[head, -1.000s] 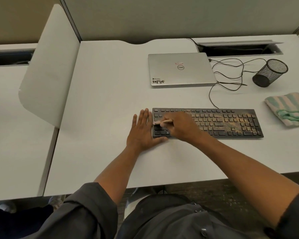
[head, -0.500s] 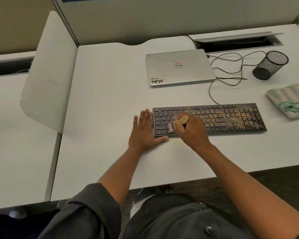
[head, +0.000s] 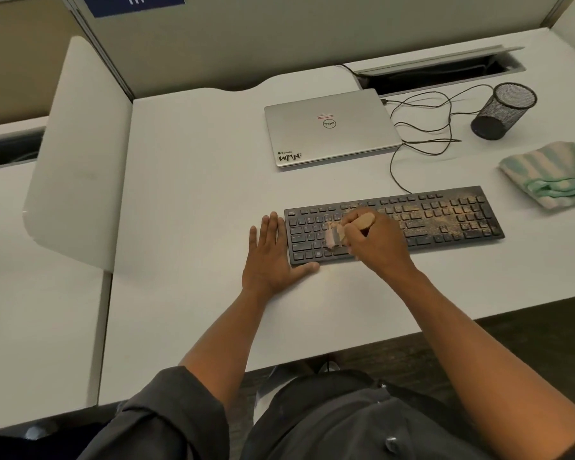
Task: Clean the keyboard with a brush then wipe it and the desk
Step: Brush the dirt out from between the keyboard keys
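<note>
**Brushing moves inward from the keyboard's left end**

Brushing is the step in hand, and it is far from finished. The counter (head: 196, 194) carries everything: the keyboard (head: 445, 214) lies across its near middle, a closed laptop (head: 329, 127) sits behind it, a mesh cup (head: 502, 109) lies on its side at the far right, and the striped cloth (head: 548, 174) waits untouched just beyond the keyboard's right end.

My left hand (head: 273, 257) lies flat on the counter against the keyboard's left edge, fingers straight, thumb along the near corner, steadying it. My right hand (head: 375, 240) has its grip clenched round the brush (head: 342, 229), wooden handle poking out above my knuckles, pale bristles blurred on the left-hand keys.

A second ago the bristles sat at the far left corner with the handle lying flat; now the handle is tipped up and the bristles are a few keys further right. So I judge the sweep is working rightward. The brown dust is thick over the middle and right keys, so most of the brushing remains, and both wipes after it.
</note>
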`<state>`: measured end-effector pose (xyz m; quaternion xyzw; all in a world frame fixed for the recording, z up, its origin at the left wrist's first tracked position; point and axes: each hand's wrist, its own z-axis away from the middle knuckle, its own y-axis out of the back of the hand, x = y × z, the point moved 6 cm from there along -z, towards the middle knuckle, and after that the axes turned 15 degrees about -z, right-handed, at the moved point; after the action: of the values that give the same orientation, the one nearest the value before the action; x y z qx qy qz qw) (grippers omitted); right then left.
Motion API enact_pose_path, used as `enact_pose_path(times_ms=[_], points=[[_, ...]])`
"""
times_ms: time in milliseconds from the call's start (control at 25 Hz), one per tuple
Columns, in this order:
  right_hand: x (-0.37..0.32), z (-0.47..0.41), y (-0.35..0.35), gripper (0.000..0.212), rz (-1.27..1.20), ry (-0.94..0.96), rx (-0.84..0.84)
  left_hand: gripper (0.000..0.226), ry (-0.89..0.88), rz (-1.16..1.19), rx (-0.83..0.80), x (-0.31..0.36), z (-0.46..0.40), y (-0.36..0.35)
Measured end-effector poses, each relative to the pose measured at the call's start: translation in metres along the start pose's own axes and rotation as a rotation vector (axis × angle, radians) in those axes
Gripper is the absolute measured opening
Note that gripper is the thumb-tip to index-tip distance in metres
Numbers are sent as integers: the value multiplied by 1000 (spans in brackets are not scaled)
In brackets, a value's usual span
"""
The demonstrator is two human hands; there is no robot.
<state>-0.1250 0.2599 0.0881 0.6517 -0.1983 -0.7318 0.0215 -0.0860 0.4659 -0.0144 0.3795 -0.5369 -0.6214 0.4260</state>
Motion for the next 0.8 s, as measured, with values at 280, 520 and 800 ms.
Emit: enact_pose_path(times_ms=[280,520,800], points=[[-4,1,4,17,119,62,-3,130,-4,-21,-5,0,1,1],[-8,13,-14,17,134,63,-201,130,-2,-28,1,0,0,1],[-13,2,-7,19,219,82,-163,130,1,-22,-9,0,-1,-1]])
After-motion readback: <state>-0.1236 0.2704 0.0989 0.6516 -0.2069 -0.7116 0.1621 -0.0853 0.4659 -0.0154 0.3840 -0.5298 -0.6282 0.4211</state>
